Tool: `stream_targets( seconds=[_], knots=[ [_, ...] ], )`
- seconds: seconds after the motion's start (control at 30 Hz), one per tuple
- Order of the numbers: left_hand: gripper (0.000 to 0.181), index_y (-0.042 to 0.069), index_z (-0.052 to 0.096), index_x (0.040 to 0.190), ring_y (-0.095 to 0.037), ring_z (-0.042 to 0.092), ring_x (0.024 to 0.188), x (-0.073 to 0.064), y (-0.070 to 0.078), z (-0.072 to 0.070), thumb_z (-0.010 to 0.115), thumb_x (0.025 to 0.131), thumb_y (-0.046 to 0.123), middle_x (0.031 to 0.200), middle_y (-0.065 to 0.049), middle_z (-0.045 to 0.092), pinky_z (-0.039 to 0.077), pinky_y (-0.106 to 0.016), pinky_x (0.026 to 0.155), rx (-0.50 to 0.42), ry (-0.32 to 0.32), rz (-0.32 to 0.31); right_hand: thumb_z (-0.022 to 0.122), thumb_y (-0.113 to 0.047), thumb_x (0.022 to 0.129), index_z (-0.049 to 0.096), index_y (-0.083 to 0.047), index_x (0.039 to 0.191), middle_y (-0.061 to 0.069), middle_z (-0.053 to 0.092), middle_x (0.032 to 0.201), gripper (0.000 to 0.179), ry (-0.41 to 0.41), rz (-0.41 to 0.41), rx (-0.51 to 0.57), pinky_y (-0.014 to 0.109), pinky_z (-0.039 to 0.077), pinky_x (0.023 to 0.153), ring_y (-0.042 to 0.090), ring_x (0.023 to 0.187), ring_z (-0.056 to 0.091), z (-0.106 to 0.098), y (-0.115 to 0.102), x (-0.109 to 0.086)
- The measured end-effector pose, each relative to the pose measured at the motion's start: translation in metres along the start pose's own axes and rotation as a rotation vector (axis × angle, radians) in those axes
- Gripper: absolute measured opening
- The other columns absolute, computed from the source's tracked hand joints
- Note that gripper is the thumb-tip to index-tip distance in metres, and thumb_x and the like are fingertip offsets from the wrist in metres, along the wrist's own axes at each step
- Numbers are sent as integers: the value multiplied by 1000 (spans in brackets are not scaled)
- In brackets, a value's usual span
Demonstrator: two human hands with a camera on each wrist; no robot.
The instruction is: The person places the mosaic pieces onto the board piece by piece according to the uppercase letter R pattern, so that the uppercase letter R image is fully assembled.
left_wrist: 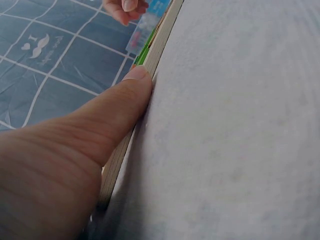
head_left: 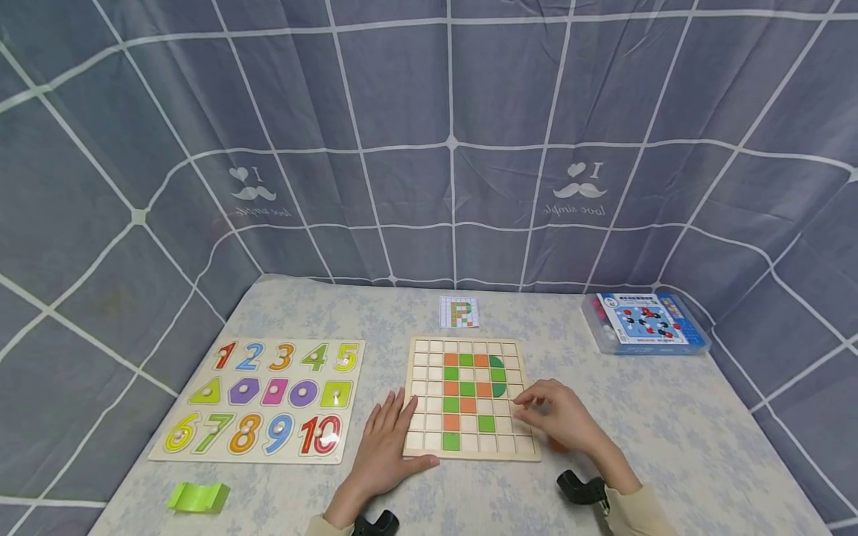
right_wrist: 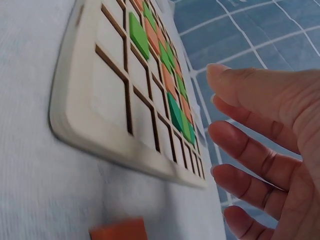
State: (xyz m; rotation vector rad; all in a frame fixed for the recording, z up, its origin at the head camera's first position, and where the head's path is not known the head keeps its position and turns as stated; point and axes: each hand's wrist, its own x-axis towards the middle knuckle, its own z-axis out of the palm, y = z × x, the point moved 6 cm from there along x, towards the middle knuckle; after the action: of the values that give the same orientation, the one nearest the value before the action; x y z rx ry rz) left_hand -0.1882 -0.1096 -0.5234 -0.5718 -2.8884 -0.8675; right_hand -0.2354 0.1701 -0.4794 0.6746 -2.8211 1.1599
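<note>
A wooden grid board [head_left: 471, 450] carries orange and green square tiles and some dark green rounded ones, laid in a letter-like pattern. My left hand [head_left: 383, 449] rests on its left edge, fingers stretched out, with the thumb against the front edge. In the left wrist view that thumb [left_wrist: 120, 100] presses on the board's side. My right hand [head_left: 561, 417] hovers by the board's right edge, loosely bent. Its fingers hold nothing in the right wrist view. A lone green tile [head_left: 485, 423] sits in the lower right of the grid. An orange tile [right_wrist: 120, 231] lies on the table beside the board.
Behind the board lies a small pattern card [head_left: 459, 312]. A number and shape puzzle board [head_left: 257, 402] is to the left, with a light green curved block [head_left: 198, 498] in front of it. At the back right stands a clear plastic box [head_left: 645, 324]. A grid-patterned curtain [head_left: 415, 186] surrounds the table.
</note>
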Motion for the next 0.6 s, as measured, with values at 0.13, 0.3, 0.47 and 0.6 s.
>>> stream_targets(
  seconds=[0.13, 0.3, 0.47, 0.6],
  knots=[
    [98, 3, 34, 147, -37, 13, 140, 0, 1, -1, 66, 76, 62, 152, -22, 23, 8, -51, 110, -3, 0, 0, 79, -22, 79, 74, -16, 92, -12, 61, 84, 15, 14, 41, -11, 34, 46, 68, 14, 80, 53, -8, 7, -4],
    [97, 3, 34, 147, -38, 14, 140, 0, 1, -2, 67, 76, 61, 151, -22, 23, 9, -51, 110, -5, 4, 9, 80, -20, 77, 74, -15, 92, -10, 61, 83, 17, 49, 57, -30, 35, 46, 66, 17, 80, 53, -17, 12, -11],
    [97, 2, 34, 147, -38, 14, 140, 0, 1, -2, 66, 76, 62, 151, -22, 23, 9, -51, 110, -4, 4, 6, 80, -19, 77, 74, -15, 92, -12, 61, 83, 16, 56, 78, -42, 38, 46, 68, 18, 81, 53, -22, 16, -15],
    [97, 3, 34, 147, -38, 14, 140, 0, 1, -2, 67, 76, 61, 151, -22, 23, 9, -52, 110, -7, 3, 7, 80, -23, 77, 74, -17, 91, -13, 63, 86, 17, 64, 75, -41, 40, 46, 71, 19, 82, 53, -25, 18, -18]
  ],
)
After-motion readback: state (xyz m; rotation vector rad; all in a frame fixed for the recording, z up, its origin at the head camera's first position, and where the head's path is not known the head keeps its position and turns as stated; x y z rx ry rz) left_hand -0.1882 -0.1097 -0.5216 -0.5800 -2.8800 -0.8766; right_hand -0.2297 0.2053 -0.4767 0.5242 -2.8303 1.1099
